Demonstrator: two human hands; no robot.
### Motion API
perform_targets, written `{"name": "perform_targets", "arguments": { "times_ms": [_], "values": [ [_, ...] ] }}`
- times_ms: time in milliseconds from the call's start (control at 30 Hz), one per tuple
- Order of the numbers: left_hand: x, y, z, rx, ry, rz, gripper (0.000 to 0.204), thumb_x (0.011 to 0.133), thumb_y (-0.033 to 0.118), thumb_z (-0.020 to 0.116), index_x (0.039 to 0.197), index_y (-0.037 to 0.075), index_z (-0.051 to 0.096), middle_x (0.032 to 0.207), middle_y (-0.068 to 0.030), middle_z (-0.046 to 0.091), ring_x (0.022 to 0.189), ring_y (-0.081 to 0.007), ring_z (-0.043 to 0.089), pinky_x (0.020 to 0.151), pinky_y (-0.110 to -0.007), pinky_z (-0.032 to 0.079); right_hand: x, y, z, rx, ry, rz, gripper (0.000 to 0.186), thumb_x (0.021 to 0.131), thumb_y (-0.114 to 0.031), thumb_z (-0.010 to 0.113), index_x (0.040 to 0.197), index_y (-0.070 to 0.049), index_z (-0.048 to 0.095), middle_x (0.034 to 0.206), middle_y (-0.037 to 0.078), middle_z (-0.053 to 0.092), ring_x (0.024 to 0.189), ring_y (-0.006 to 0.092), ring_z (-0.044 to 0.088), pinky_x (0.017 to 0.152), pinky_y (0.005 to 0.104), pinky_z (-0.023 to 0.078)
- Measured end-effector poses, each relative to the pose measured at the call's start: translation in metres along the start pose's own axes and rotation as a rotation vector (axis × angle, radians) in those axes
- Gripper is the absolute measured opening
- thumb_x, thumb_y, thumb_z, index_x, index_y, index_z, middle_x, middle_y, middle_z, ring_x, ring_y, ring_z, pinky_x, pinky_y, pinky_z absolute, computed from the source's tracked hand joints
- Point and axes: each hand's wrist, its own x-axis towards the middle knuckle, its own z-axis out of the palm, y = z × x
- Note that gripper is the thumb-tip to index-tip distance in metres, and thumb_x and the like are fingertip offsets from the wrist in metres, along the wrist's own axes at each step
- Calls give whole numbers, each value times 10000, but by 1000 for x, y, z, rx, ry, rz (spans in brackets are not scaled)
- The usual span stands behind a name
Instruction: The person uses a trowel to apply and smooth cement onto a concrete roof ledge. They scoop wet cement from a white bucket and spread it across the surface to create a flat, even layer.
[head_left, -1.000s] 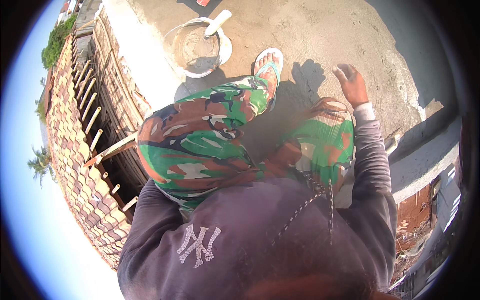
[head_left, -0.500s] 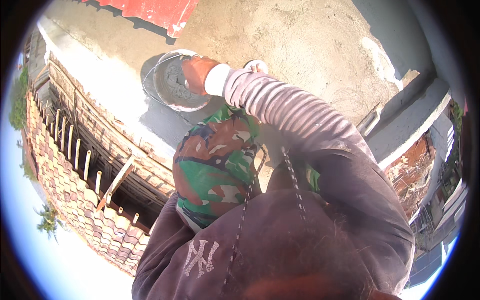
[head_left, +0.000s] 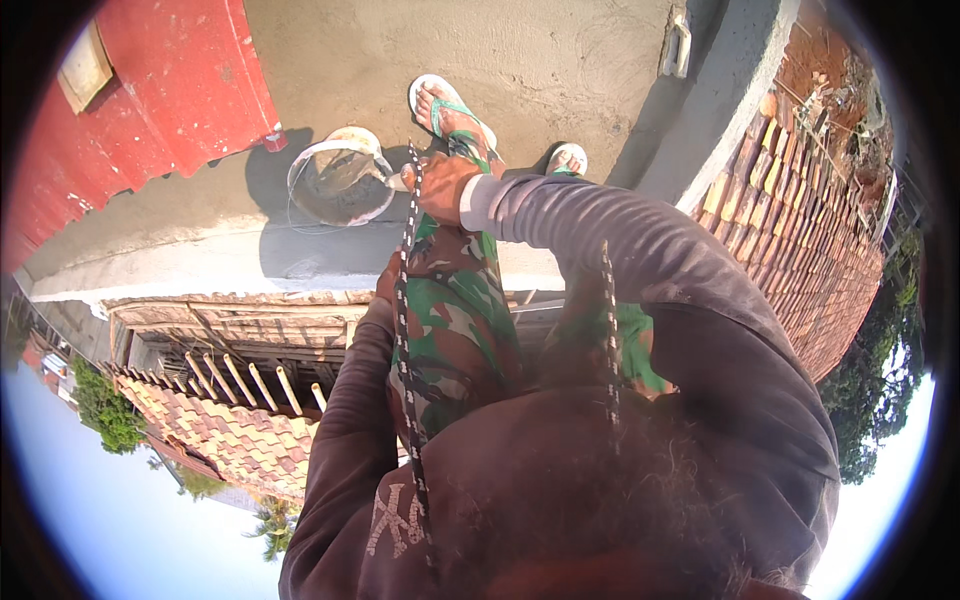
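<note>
My right hand point(head_left: 445, 185) is closed on the pale handle of a trowel point(head_left: 350, 170), whose blade is inside the white bucket point(head_left: 331, 211); the bucket has grey residue inside and a wire handle. My left hand point(head_left: 388, 280) is against the side of my camouflage-clad leg point(head_left: 455, 305), partly hidden by it and a hanging cord, so its fingers are unclear. My feet in sandals point(head_left: 438, 108) rest on the grey cement surface beside the bucket.
A red corrugated sheet point(head_left: 170, 90) lies at upper left. A low plastered edge point(head_left: 718, 120) runs along the right, with tiled roofing point(head_left: 770, 230) beyond it. Bamboo rafters point(head_left: 255, 382) and another tiled roof point(head_left: 200, 420) lie below the near edge at left.
My right hand has moved from the open surface at right to the trowel in the bucket and gripped it. The view has turned, showing more red sheeting, and my left hand has come into sight.
</note>
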Motion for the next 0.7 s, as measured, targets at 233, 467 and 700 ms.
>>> {"name": "perform_targets", "arguments": {
  "times_ms": [233,467,700],
  "values": [
    [-55,60,91,475,137,163,628,1049,495,568,1471,29,559,1447,-183,587,1222,-285,638,1006,-397,530,-89,4,27,961,219,567,559,944,-365,595,1334,34,585,1243,301,692,1198,447,666,1012,527,524],
    [-147,14,188,1457,-2,316,767,975,502,669,1469,-66,519,1427,-220,606,1277,-318,615,1099,-400,457,-179,13,210,1340,782,1115,534,1011,-364,543,1340,55,583,1138,310,714,1118,497,671,988,521,527],
    [-73,-25,202,2685,141,-49,1288,813,718,720,1672,24,58,1604,-336,379,1393,-452,525,1151,-465,447,-161,19,299,2192,1306,1174,354,1024,-321,619,1198,-13,619,786,91,669,649,226,662,650,381,574]
  ]
}}
